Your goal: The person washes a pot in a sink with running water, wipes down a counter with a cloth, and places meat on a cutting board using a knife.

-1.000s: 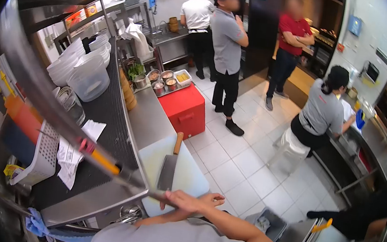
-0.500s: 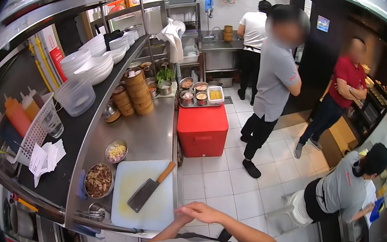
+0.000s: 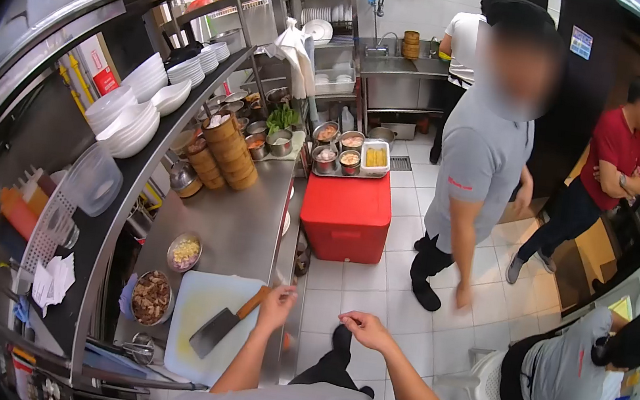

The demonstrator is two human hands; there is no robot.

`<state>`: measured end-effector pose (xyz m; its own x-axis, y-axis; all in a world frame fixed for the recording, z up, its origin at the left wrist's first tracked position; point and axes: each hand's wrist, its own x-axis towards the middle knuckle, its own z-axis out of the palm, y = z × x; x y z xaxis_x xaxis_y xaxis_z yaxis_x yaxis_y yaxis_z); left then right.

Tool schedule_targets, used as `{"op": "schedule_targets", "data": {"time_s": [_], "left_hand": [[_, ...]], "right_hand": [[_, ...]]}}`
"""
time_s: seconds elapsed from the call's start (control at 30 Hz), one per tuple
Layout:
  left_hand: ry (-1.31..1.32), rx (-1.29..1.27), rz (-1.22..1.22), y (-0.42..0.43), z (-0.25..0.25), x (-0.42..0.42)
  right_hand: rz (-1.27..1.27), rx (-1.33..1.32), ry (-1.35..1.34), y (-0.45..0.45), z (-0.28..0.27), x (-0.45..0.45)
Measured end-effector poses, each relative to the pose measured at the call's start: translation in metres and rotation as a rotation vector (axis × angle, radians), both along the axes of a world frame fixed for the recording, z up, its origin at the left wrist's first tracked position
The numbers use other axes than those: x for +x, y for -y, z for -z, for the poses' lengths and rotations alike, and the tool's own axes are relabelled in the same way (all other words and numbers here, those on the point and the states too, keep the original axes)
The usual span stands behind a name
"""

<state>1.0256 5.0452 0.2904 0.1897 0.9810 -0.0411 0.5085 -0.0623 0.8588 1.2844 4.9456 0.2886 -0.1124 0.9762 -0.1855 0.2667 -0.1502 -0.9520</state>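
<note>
My left hand (image 3: 277, 307) is raised over the right edge of the cutting board, its fingers loosely bent and seemingly empty. Just beside it lies the wooden handle of a cleaver (image 3: 214, 332), whose dark blade rests flat on the white cutting board (image 3: 192, 296). I see no grip on that handle. Over the floor, to the right of the counter, my right hand (image 3: 368, 330) hangs in the air with loosely curled fingers and nothing visible in it. Left of the board stand a bowl of chopped brown pieces (image 3: 151, 297) and a small bowl of pale yellow bits (image 3: 185, 252).
A red cooler box (image 3: 345, 217) bears a tray of small food pots. Bamboo steamers (image 3: 230, 153) are stacked on the counter. A person in grey (image 3: 479, 155) stands close ahead; another person (image 3: 568, 358) sits at right. Stacked white bowls (image 3: 127, 128) line the shelf.
My hands, together before, have moved apart, the left toward the cleaver's handle. The person in grey has turned and come nearer, arms lowered. The view has shifted.
</note>
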Motion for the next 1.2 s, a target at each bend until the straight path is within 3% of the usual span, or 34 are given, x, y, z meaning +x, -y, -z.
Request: {"op": "schedule_targets", "data": {"time_s": [0.07,0.17,0.27,0.3,0.37,0.43,0.5,0.63,0.77,0.8,0.9,1.0,1.07,1.17,1.2], "left_hand": [[0.089,0.083,-0.057,-0.043,-0.005,0.009],[-0.074,0.039,-0.139,-0.111,0.003,0.019],[-0.238,0.166,-0.084,-0.199,0.024,0.023],[-0.3,0.108,-0.09,-0.229,0.03,0.022],[-0.403,0.004,-0.089,-0.276,0.04,0.017],[-0.495,-0.041,-0.107,-0.315,0.033,0.016],[-0.613,-0.089,-0.137,-0.341,0.028,0.012],[-0.723,-0.288,-0.134,-0.36,0.053,-0.007],[-0.872,-0.226,-0.124,-0.34,0.086,0.004],[-0.967,-0.156,-0.097,-0.333,0.099,0.006],[-0.809,-0.312,-0.204,-0.327,0.075,0.015],[-0.745,-0.377,-0.238,-0.33,0.068,0.011],[-0.692,-0.388,-0.273,-0.329,0.059,0.015],[-0.634,-0.431,-0.356,-0.326,0.06,0.026],[-0.627,-0.445,-0.386,-0.327,0.062,0.029]], "right_hand": [[-0.056,-0.029,0.051,-0.026,0.033,0.012],[-0.15,-0.082,0.153,-0.058,0.057,0.03],[-0.064,-0.401,-0.503,-0.108,0.068,0.035],[-0.058,-0.423,-0.499,-0.129,0.052,0.033],[-0.184,-0.156,0.154,-0.174,0.022,0.029],[-0.214,0.182,0.369,-0.219,0.048,0.032],[-0.182,-0.009,0.276,-0.264,0.057,0.038],[-0.073,-0.036,0.293,-0.303,0.066,0.048],[-0.193,-0.178,0.409,-0.323,0.161,0.096],[-0.18,-0.369,0.384,-0.328,0.201,0.116],[-0.048,-0.794,0.149,-0.321,0.288,0.173],[-0.034,-1.064,0.443,-0.331,0.288,0.198],[-0.357,-1.019,0.684,-0.356,0.3,0.22],[-0.575,-0.919,0.843,-0.416,0.342,0.234],[-0.722,-0.612,0.866,-0.437,0.347,0.236]]}}
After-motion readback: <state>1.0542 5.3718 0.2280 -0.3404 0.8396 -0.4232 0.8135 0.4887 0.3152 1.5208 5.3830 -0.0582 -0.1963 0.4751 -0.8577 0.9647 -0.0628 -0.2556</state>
